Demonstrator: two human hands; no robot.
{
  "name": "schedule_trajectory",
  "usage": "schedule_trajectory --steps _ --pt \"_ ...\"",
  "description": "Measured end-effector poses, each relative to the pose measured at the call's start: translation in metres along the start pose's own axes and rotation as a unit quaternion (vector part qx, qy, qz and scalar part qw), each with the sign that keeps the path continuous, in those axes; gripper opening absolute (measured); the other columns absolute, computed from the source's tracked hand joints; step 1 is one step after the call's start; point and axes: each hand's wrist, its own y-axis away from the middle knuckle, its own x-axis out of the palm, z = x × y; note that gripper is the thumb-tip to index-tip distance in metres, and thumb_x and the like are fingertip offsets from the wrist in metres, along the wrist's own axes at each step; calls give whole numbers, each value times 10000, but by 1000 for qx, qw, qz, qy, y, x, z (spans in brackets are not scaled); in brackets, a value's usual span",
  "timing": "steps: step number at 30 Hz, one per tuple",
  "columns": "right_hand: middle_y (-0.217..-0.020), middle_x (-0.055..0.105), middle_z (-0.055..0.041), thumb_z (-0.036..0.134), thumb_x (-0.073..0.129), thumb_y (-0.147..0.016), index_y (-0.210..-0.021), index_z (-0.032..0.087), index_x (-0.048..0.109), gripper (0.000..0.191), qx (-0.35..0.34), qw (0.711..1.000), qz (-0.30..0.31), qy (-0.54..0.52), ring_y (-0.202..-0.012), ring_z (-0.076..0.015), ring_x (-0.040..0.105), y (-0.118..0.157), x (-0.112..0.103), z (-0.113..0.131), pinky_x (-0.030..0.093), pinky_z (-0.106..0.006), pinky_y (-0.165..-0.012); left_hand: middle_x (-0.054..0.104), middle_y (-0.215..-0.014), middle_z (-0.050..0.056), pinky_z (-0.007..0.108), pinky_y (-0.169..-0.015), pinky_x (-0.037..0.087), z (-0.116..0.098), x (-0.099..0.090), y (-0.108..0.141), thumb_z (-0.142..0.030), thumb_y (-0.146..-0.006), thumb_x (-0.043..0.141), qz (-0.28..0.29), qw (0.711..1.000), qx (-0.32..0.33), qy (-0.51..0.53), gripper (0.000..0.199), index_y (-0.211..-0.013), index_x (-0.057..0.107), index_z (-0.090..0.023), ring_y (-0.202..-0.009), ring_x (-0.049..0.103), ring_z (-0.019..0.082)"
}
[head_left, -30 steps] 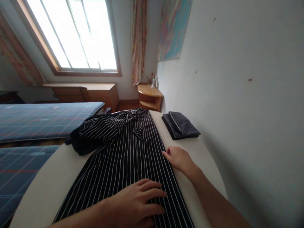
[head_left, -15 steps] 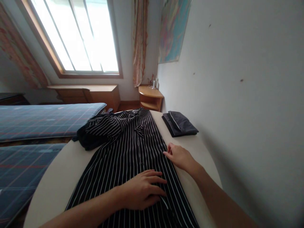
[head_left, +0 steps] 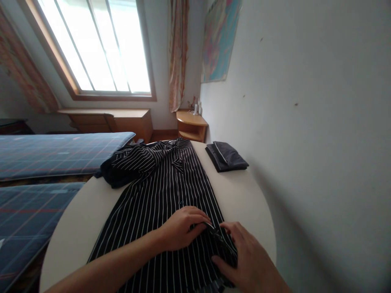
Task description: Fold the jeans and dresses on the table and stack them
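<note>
A black shirt with white stripes (head_left: 171,191) lies spread along a round pale table (head_left: 244,195), its collar at the far end. My left hand (head_left: 185,228) pinches the edge of the shirt's front, lifting a small fold. Just right of it, my right hand (head_left: 241,252) is over the shirt's right edge, thumb and fingers apart around the raised cloth. Dark cloth (head_left: 113,175) lies by the shirt's bunched sleeve at the far left. Beyond my right hand sits a folded dark garment (head_left: 227,156).
Plaid mattresses (head_left: 61,154) stand left of the table. A white wall (head_left: 305,162) runs close along the right side. Behind are a small corner shelf (head_left: 191,118), a wooden desk (head_left: 131,114) and a bright window (head_left: 104,44).
My right hand has moved nearer along the shirt's right edge, beside my left. My left hand has gone from spread fingers to pinching the cloth. The view has shifted slightly.
</note>
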Motion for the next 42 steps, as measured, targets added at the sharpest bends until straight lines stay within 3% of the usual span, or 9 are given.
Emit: schedule_trajectory --steps 7,11,17,23,27,31,33,38,42 --pt "-864 736 -4 84 493 -715 -1168 290 631 517 80 994 8 70 -733 -215 708 31 4 -40 555 -333 -686 690 -1239 33 391 -1031 461 -19 3 -1 -205 -983 527 0 992 78 -96 298 -1248 652 -255 -1135 615 189" --pt "-1030 747 -19 98 501 -718 -1187 303 629 528 35 993 -65 87 -810 -208 720 40 -6 -59 574 -300 -717 630 -1346 45 400 -1065 445 -19 4 2 -210 -977 529 4 985 101 -143 330 -1287 630 -259 -1214 570 206" --pt "-627 664 60 58 567 -656 -1103 315 665 525 -25 992 -67 99 -568 -166 656 48 -1 -65 531 -226 -567 541 -1461 48 479 -1135 389 -11 9 10 -232 -959 567 73 976 78 -188 387 -1339 593 -302 -1319 506 250" --pt "-641 667 50 49 599 -671 -1096 312 672 505 -69 991 -82 86 -591 -161 645 47 -10 -76 515 -234 -597 132 -1674 121 588 -1184 286 -5 9 29 -269 -861 676 110 981 -10 -161 871 -1589 198 -262 -1525 148 352" --pt "-665 697 47 116 689 -737 -1128 299 652 434 -108 989 -62 75 -570 -162 646 43 -20 -87 519 -287 -669 92 -1678 122 602 -1192 255 -1 0 41 -273 -863 674 129 982 -14 -139 915 -1599 130 -261 -1534 93 341" --pt "-827 761 53 69 748 -682 -1103 297 631 493 -155 985 20 66 -652 -155 690 32 -39 -69 509 -278 -678 109 -1675 130 612 -1186 264 -2 -5 47 -281 -846 694 136 981 -15 -135 906 -1590 177 -254 -1532 98 351" --pt "-820 748 54 52 732 -668 -959 283 641 383 -156 983 53 76 -678 -163 689 25 -49 -52 499 -282 -667 141 -1671 127 605 -1184 276 -4 -6 47 -285 -837 703 137 982 -5 -132 878 -1576 230 -256 -1527 133 355" --pt "-960 718 -15 159 758 -650 -939 261 635 330 -186 978 35 93 -856 -232 672 17 -52 -20 506 -350 -781 233 -1639 153 562 -1156 353 -10 -5 41 -263 -841 690 136 981 19 -140 804 -1539 292 -236 -1481 285 348" --pt "-982 712 2 118 701 -731 -958 256 610 281 -218 973 18 72 -872 -203 655 13 -33 -10 488 -335 -813 497 -1409 140 505 -1041 487 -9 -4 37 -204 -838 668 117 981 2 -152 556 -1359 474 -212 -1281 504 313"
